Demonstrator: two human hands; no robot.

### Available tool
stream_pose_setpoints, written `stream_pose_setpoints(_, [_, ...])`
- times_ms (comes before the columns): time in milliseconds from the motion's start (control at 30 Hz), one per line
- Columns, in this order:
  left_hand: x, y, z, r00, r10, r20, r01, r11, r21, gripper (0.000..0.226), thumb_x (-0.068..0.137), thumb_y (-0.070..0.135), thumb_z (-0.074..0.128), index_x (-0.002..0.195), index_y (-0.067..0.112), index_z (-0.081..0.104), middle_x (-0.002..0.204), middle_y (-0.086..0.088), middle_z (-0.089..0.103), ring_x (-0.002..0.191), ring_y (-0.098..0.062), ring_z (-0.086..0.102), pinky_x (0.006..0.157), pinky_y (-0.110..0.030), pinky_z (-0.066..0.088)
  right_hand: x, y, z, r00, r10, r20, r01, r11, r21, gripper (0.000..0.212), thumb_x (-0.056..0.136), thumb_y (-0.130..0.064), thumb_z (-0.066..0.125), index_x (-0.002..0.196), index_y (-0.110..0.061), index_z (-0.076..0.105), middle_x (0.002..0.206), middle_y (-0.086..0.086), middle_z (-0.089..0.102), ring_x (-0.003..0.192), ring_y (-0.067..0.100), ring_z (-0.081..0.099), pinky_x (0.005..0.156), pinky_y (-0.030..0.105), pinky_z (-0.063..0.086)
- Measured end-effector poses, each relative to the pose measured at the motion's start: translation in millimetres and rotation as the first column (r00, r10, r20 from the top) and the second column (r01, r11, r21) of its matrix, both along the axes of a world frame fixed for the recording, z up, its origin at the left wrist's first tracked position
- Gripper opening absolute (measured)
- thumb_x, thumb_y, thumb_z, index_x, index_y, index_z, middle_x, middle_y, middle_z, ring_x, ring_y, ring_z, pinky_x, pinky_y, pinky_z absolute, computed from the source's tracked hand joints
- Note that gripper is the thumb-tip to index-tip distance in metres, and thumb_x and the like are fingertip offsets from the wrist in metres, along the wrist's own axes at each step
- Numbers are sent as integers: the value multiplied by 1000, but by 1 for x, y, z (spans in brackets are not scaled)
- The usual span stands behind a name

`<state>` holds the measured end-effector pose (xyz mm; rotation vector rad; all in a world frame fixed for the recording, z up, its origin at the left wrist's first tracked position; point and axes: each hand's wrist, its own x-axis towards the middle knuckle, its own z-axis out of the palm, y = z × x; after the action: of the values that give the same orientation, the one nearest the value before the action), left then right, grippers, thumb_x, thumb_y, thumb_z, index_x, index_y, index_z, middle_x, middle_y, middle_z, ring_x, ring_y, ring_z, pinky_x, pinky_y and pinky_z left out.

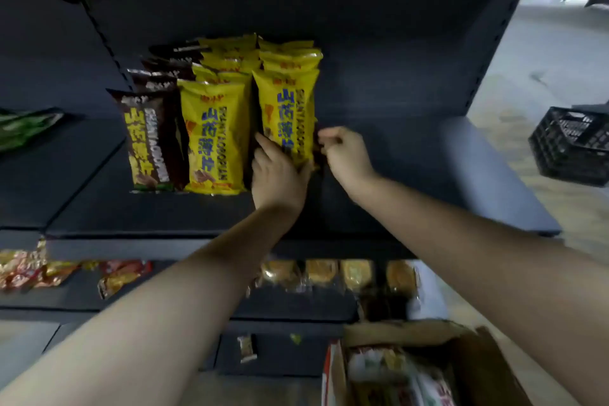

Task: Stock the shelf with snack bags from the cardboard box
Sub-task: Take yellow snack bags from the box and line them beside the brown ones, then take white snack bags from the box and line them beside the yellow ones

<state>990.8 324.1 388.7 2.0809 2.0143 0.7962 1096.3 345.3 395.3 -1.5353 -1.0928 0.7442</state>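
Head view | left hand (278, 171) grips yellow snack bag (286, 109) at its lower end, fingers along left side | right hand (346, 152) fingers curled at bag's right edge, grip unclear | bag upright on shelf (395, 175)

Dim, soft-focus picture. The dark shelf (379, 155) swallows most light — its back panel is nearly black. Brighter light falls on the pale floor (543, 53) right of the shelf, washed out toward the top corner. The yellow snack bags (286, 109) on the shelf read clearest, print slightly smeared. Wide-angle bending curves the shelf's edges — below it, the forearms (164, 306) and cardboard box (484, 369) look stretched and blurred.
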Motion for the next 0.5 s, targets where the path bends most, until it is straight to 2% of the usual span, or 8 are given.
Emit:
stream_pose_setpoints(100, [3,-24,-2,999,29,-38,-29,1000,6,78,86,22,51,146,-6,10,144,-24,27,132,-39,30,110,-40,23,12,-31,2,997,81,13,-81,997,-20,26,93,-3,45,105,-7,67,115,16,67,97,20,59,86,34,45])
stream_pose_setpoints(267, [21,-79,-2,1000,-19,0,19,993,117,60,85,8,44,142,-1,28,143,-25,31,131,-41,31,109,-44,25,38,-99,10,967,253,40,-252,967,-37,29,97,-6,38,101,-14,65,102,4,66,96,16,60,90,34,49])
stream_pose_setpoints(400, [44,-139,-16,988,-156,18,138,919,369,43,80,4,41,121,-3,51,116,-27,50,106,-43,47,90,-44,37,60,-159,4,930,358,85,-360,933,7,29,96,-4,38,100,-15,64,96,-4,63,91,10,59,85,27,50])
stream_pose_setpoints(500, [60,-184,-36,962,-263,66,208,871,444,37,77,3,43,113,1,53,108,-22,52,97,-35,49,81,-37,40,76,-203,-12,904,399,152,-405,914,7,26,97,-3,41,108,-9,64,98,-5,60,91,6,55,80,15,44])
